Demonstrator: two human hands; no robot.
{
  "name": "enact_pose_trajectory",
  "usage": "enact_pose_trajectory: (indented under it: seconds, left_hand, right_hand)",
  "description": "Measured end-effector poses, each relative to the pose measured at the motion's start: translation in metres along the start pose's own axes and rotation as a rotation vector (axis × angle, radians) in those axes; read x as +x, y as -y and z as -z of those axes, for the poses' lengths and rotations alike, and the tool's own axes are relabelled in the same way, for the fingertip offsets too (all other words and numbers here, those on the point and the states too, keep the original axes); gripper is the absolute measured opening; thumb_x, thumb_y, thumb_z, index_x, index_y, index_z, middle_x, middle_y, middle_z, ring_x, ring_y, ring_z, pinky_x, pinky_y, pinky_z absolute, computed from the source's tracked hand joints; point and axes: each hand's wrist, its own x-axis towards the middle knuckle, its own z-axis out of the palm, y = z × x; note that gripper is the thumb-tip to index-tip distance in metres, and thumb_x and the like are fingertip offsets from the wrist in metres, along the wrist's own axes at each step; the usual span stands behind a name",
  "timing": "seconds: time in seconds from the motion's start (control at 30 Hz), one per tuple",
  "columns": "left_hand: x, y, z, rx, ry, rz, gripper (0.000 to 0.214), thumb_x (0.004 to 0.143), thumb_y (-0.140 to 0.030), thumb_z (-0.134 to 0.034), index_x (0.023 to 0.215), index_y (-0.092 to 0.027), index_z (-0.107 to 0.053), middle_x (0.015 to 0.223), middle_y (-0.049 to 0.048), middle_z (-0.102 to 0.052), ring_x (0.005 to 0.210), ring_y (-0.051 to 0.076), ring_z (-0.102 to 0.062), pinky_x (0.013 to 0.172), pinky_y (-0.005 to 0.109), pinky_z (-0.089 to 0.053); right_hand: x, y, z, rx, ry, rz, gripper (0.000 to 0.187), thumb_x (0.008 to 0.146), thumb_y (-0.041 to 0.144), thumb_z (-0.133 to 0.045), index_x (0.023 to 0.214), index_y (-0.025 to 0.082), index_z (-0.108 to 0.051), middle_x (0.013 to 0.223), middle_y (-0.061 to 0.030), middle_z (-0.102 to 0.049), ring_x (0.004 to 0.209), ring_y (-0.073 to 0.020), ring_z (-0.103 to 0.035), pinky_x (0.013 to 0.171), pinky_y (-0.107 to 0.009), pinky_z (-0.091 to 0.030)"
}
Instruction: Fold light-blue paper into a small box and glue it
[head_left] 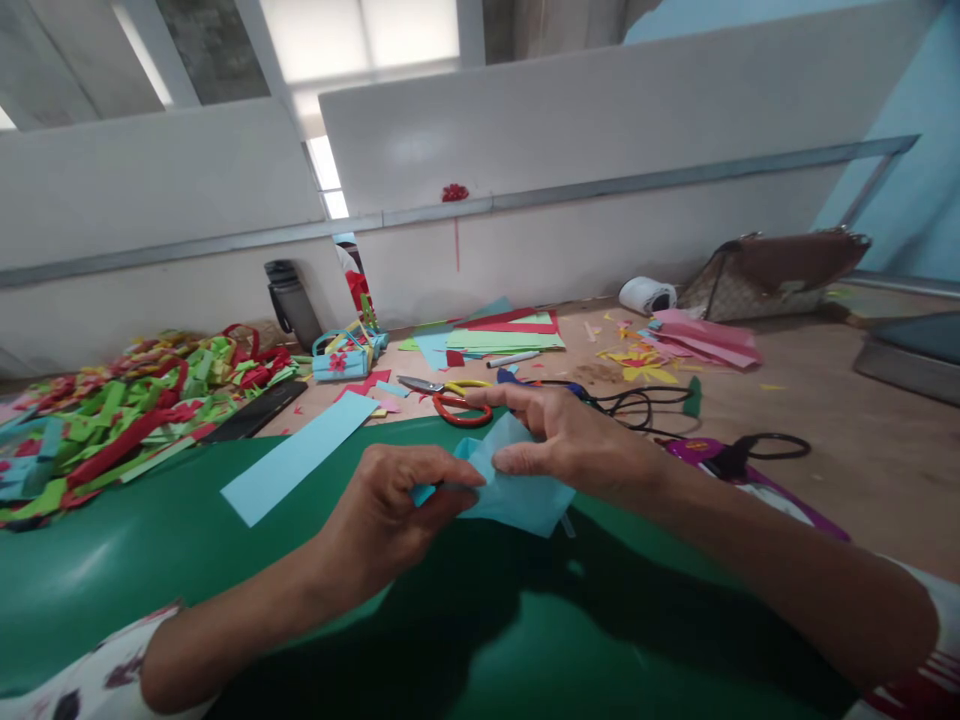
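Grip Status: Light-Blue Paper [525, 500] Held on Two Sides

Left grip [409, 505]: narrow, thumb and fingertips pinched together on the left edge of the light-blue paper. Right grip [577, 435]: narrow, thumb laid on the near face of the same paper, index finger stretched out over its far side (the remaining fingers are partly hidden from where I stand). Workpiece position: between both grips, bent and tilted, raised above a glossy green sheet [135, 570].

Adjacent items: a flat blue strip [304, 460] lies at an angle to the left, across the far edge of the green sheet. Directly beyond the grips rest scissors [421, 385] with yellow and red handle loops (one pair or two overlapping, I cannot tell). Behind these, on the brown worktop [870, 440], a white pen [514, 359] lies just in front of stacked coloured sheets [517, 341].

Left side: a heap of coloured strips [150, 410], a dark flat object [256, 412], a small blue box [341, 363] with a red flower, and an upright grey bottle [295, 305]. Right side: black cord [637, 397], yellow scraps [634, 367], pink paper [705, 337], a white roll [645, 295] and a handbag [780, 275].
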Motion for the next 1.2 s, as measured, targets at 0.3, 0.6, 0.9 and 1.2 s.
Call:
enact_pose_trajectory:
  seconds: [0.3,0.6,0.9,1.2]
  left_hand:
    - [0.0036,-0.0015,0.0025,-0.015,0.059,0.074,0.012,0.074,-0.007,-0.063,0.075,-0.016,-0.070,0.068,-0.0014,-0.070,0.060,0.010,-0.062,0.059,0.015,-0.047]
    - [0.0052,-0.0022,0.0040,-0.059,0.128,0.227,0.009,0.073,-0.011,-0.061,0.076,-0.015,-0.069,0.066,-0.0006,-0.067,0.060,0.011,-0.058,0.057,0.017,-0.046]
    - [0.0077,0.0019,0.0061,-0.274,0.159,0.401,0.014,0.070,-0.017,-0.067,0.082,-0.015,-0.060,0.069,-0.0002,-0.065,0.064,0.011,-0.058,0.057,0.017,-0.045]
    - [0.0067,0.0015,0.0032,-0.294,0.120,0.423,0.020,0.069,-0.013,-0.067,0.080,-0.016,-0.051,0.067,-0.0019,-0.063,0.064,0.011,-0.060,0.054,0.017,-0.043]
  right_hand:
    - [0.0027,-0.0083,-0.0020,0.063,0.034,0.043,0.060,0.069,0.012,-0.062,0.127,0.015,-0.047,0.055,0.0094,-0.043,0.046,-0.0046,-0.037,0.040,-0.016,-0.027]
    - [0.0009,-0.0056,-0.0059,0.094,0.040,0.019,0.048,0.070,0.013,-0.058,0.117,0.012,-0.051,0.057,0.0084,-0.046,0.047,-0.0045,-0.039,0.041,-0.016,-0.028]
    - [0.0021,-0.0078,-0.0058,0.095,0.055,0.026,0.044,0.069,0.016,-0.059,0.113,0.013,-0.052,0.064,0.0063,-0.051,0.050,-0.0055,-0.042,0.045,-0.018,-0.031]
    - [0.0021,-0.0052,-0.0084,0.105,0.059,0.010,0.047,0.067,0.012,-0.062,0.113,0.011,-0.052,0.059,0.0084,-0.049,0.048,-0.0049,-0.040,0.045,-0.018,-0.030]
